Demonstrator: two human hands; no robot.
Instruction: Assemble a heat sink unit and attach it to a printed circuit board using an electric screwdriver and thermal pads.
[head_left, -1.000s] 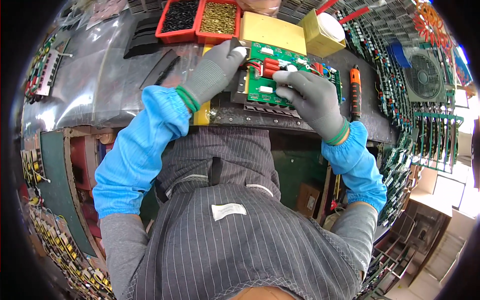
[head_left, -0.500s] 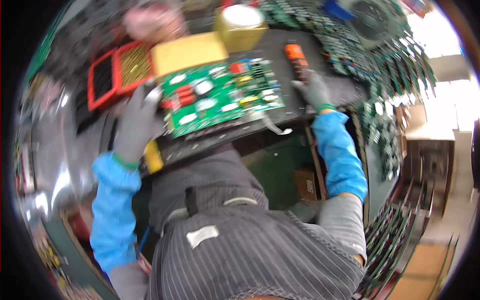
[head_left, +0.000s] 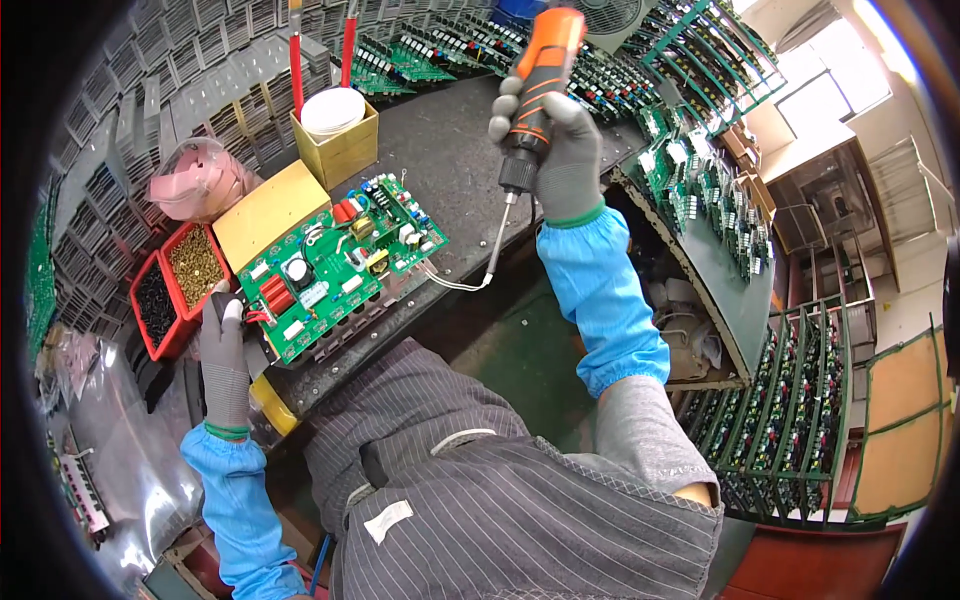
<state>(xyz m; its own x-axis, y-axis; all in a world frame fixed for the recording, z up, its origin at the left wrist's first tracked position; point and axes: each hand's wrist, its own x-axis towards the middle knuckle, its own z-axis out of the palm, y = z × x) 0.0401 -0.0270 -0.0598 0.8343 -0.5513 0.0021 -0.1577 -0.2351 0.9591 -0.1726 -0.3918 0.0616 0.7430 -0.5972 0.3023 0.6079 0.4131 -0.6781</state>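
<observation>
My right hand [head_left: 568, 150], in a grey glove, is raised over the bench's right part, wrapped round an orange and black electric screwdriver [head_left: 540, 95]. Its long bit points down, the tip near a white cable end in front of the bench. My left hand [head_left: 222, 345], gloved in grey with a pale fingertip, is by the left edge of a green circuit board [head_left: 330, 310]. Its fingers are drawn together next to the red bins; anything between them is hidden. The board lies flat and carries red, white and yellow parts, with white wires hanging off its right side.
Two red bins hold brass-coloured screws [head_left: 192, 268] and black pieces [head_left: 156, 310]. Behind the board are a yellow cardboard piece [head_left: 270, 215], a yellow box [head_left: 340, 155] with a white round container, and a pink-filled clear bag [head_left: 200, 180]. Boards crowd the racks [head_left: 770, 420] at right.
My right hand has lifted the electric screwdriver off the bench, and its bit now points down. My left hand's fingers have drawn closer together. The view has swung round, shifting the bench leftward.
</observation>
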